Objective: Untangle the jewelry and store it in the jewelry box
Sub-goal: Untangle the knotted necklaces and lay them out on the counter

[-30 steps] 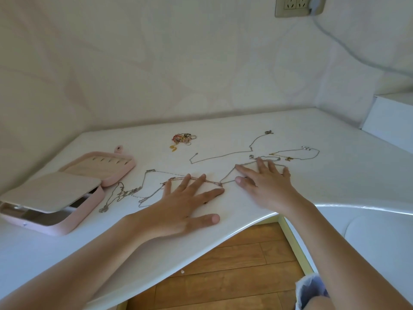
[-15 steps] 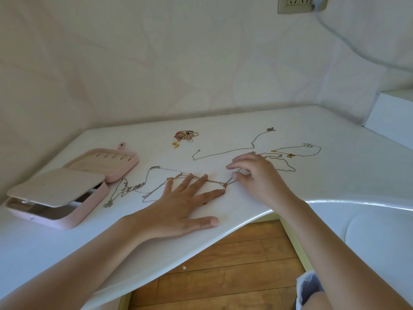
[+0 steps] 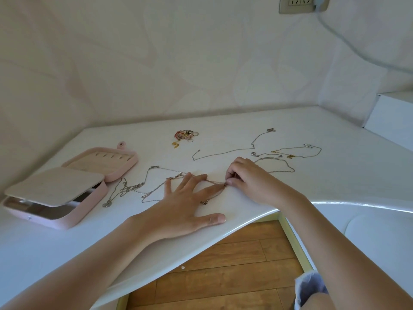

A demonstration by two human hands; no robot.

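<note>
The jewelry consists of several thin necklace chains [image 3: 128, 188], silver and gold in tone, with small pendants and clasps. They lie spread and crossed over one another across the middle of the white desk [image 3: 335, 180]. A rose-coloured chain [image 3: 215, 182] runs between the two hands. The left hand [image 3: 183, 204] lies flat on the desk with its fingers straight and spread, pressing on the chains beneath them. The right hand [image 3: 250, 182] has its fingers curled and pinches the rose-coloured chain at a knot just beside the left fingertips. A small heap of rings and earrings [image 3: 185, 135] sits apart, nearer the wall. The pink jewelry box [image 3: 62, 220] stands open at the left edge of the desk, with a beige lining.

The desk has a curved front edge above a wooden floor [image 3: 223, 276]. The wall [image 3: 178, 63] is pale, and a socket [image 3: 297, 4] with a plugged-in cable [image 3: 348, 43] sits at the upper right.
</note>
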